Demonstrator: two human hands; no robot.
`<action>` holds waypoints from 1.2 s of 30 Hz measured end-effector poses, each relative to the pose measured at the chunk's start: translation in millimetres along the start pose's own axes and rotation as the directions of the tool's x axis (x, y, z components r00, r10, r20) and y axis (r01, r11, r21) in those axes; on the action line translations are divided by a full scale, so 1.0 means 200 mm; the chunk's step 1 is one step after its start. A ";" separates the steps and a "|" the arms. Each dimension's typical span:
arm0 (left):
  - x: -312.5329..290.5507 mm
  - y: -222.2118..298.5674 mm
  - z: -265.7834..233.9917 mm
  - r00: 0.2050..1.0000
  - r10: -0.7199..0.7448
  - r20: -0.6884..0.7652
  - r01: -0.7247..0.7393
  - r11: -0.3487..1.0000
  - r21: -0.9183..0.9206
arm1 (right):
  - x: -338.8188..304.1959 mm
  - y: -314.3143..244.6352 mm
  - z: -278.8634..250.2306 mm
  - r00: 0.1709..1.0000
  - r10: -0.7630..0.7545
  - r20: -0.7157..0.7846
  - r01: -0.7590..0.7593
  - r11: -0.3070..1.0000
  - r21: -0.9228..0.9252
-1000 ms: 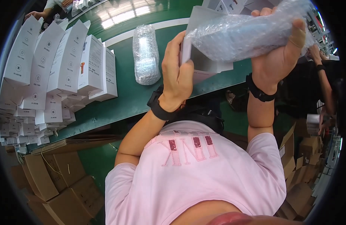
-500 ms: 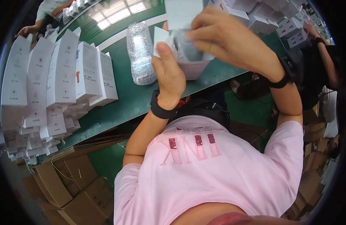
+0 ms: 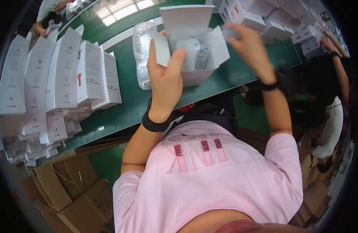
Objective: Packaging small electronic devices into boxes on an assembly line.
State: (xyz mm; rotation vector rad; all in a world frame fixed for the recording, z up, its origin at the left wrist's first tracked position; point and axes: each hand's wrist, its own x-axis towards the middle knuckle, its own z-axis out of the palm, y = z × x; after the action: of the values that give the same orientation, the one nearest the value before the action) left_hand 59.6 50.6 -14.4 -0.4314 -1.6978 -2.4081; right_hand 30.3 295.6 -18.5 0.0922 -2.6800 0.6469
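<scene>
A white carton (image 3: 190, 79) stands with its lid and side flaps up on the green table. My left hand (image 3: 165, 79) grips its left side, thumb over the rim and fingers behind the flap. Inside lies a pale item in clear bubble wrap (image 3: 192, 50); its kind is hidden by the wrap. Off the carton's right flap, my right hand (image 3: 247, 44) is raised with its fingers pinched. A blurred, see-through bit shows at its fingertips, too unclear to name. Left of the carton lies a bubble-wrapped bundle (image 3: 143, 58), partly behind my left hand.
Tall white boxes (image 3: 62, 73) stand in piled rows at the table's left. More white boxes (image 3: 247, 19) are stacked at the back right. Co-workers' hands show at the far left (image 3: 41, 29) and far right (image 3: 327, 43). Brown cardboard cartons (image 3: 86, 194) lie on the floor.
My right hand has moved from over the carton to the right of it, uncovering the wrapped item. My left hand has shifted slightly left and down, still holding the carton.
</scene>
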 end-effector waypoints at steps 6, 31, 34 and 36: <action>0.00 0.02 0.04 0.996 -0.093 0.010 0.094 0.995 -0.040 | -0.03 -0.55 -0.48 0.953 -0.232 -0.198 0.297 0.564 0.771; -0.04 -0.09 -0.16 0.938 0.269 0.218 -0.319 0.916 0.243 | 0.10 -0.57 -0.46 0.629 -0.559 0.539 0.509 0.821 0.258; -0.05 0.00 -0.15 0.947 0.241 0.215 -0.302 0.895 0.327 | 0.04 -0.34 -0.47 0.966 -0.255 -0.042 0.254 0.904 0.343; -0.03 0.07 -0.15 0.926 0.106 0.363 -0.267 0.864 0.428 | -0.03 -0.27 -0.30 0.963 -0.009 0.269 -0.181 0.719 0.671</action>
State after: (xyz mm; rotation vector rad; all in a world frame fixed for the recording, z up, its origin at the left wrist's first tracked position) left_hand 64.9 16.8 -13.5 -0.9082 -2.1756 -1.7672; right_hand 65.6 274.4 51.0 0.2639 -2.5156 1.7602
